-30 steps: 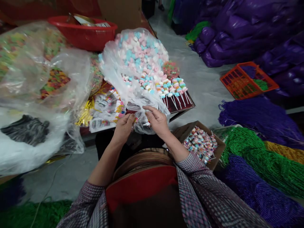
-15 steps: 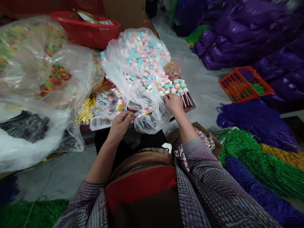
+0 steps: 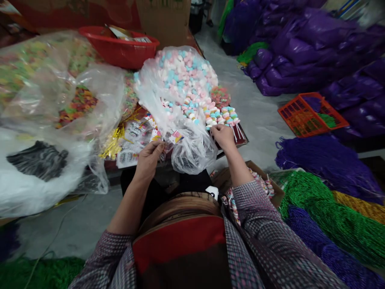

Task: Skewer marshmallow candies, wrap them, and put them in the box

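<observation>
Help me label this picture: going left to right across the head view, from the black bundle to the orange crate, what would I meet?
Black bundle, gold strips, left hand, crumpled clear plastic, right hand, orange crate.

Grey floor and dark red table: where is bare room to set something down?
Bare grey floor lies between the dark red table and orange perforated plastic basket. The table is crowded: clear plastic bags, pastel marshmallow skewers, red plastic basin.

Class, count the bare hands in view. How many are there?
2: the left hand beside the printed wrappers, the right hand by the marshmallow skewers. Neither is hidden.
</observation>
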`<state>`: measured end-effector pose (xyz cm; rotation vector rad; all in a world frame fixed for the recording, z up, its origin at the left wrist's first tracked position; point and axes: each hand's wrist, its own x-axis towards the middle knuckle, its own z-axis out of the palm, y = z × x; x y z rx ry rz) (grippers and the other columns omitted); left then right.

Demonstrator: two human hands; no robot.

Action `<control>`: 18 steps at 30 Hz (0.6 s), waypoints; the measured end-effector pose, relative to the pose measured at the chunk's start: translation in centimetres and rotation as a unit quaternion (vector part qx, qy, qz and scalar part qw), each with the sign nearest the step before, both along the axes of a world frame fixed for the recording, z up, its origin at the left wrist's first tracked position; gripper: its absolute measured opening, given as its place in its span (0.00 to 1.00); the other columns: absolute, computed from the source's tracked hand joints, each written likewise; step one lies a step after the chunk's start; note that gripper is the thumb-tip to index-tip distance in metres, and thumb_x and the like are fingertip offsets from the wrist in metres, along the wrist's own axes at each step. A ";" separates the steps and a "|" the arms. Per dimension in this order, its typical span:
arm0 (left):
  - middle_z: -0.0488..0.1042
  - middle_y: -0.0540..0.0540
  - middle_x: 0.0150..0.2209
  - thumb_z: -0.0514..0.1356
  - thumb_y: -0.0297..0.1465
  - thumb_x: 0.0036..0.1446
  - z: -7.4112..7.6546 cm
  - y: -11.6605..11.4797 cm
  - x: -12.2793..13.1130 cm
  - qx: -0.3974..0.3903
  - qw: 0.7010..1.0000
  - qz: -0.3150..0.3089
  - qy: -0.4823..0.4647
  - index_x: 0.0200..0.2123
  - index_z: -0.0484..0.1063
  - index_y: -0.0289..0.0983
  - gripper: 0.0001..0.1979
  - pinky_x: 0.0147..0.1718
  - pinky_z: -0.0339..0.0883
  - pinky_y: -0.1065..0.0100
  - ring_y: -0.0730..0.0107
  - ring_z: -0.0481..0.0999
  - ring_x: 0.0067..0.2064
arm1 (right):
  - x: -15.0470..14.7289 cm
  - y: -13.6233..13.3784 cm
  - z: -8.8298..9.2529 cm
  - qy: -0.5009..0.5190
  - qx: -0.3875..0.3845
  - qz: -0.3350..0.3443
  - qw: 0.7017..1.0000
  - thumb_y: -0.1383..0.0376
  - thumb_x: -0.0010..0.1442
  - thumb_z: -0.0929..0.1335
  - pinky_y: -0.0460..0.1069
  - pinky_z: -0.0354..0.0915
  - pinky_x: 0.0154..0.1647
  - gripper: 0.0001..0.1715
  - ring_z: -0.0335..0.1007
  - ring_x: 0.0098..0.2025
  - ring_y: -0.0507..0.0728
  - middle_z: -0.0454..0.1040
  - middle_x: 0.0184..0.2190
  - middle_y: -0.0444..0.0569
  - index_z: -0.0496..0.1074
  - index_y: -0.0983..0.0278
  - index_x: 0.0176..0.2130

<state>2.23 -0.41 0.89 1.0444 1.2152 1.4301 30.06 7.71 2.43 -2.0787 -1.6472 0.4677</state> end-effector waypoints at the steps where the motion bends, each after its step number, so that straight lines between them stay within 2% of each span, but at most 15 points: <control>1: 0.78 0.51 0.31 0.73 0.48 0.48 0.0 0.1 0.0 -0.005 1.000 0.005 -0.019 0.32 0.80 0.39 0.19 0.41 0.69 0.70 0.74 0.74 0.34 | 0.3 -0.2 -0.2 0.045 0.026 0.000 0.999 0.60 0.63 0.65 0.49 0.66 0.43 0.17 0.77 0.39 0.57 0.83 0.34 0.52 0.82 0.67 0.35; 4: 0.77 0.52 0.29 0.74 0.51 0.43 0.0 0.5 -0.3 -0.018 0.999 0.005 -0.051 0.31 0.79 0.40 0.22 0.37 0.70 0.70 0.75 0.72 0.32 | 0.6 -1.1 -0.8 0.177 0.097 0.014 0.979 0.57 0.59 0.67 0.49 0.66 0.41 0.17 0.73 0.34 0.55 0.78 0.27 0.46 0.79 0.66 0.29; 8: 0.76 0.52 0.29 0.75 0.50 0.43 0.1 0.9 -0.9 0.005 0.998 0.005 -0.062 0.30 0.79 0.40 0.21 0.38 0.69 0.72 0.76 0.72 0.33 | 0.3 -3.1 -0.6 0.287 0.154 0.058 0.944 0.54 0.55 0.71 0.51 0.68 0.42 0.15 0.72 0.34 0.55 0.78 0.28 0.44 0.79 0.64 0.31; 13: 0.75 0.51 0.30 0.73 0.51 0.46 0.4 1.2 -1.8 0.066 0.997 -0.006 -0.030 0.29 0.78 0.41 0.20 0.40 0.69 0.69 0.73 0.72 0.34 | 0.0 -5.7 1.0 0.276 0.192 0.148 0.930 0.53 0.58 0.73 0.52 0.71 0.39 0.14 0.75 0.34 0.55 0.80 0.31 0.47 0.81 0.61 0.34; 18: 0.76 0.49 0.31 0.71 0.52 0.49 0.4 1.1 -2.6 0.087 0.996 -0.032 0.006 0.30 0.79 0.42 0.20 0.45 0.69 0.65 0.69 0.74 0.36 | 0.2 -7.2 2.7 0.224 0.191 0.227 0.928 0.56 0.62 0.72 0.52 0.72 0.36 0.11 0.76 0.33 0.55 0.81 0.30 0.46 0.82 0.58 0.35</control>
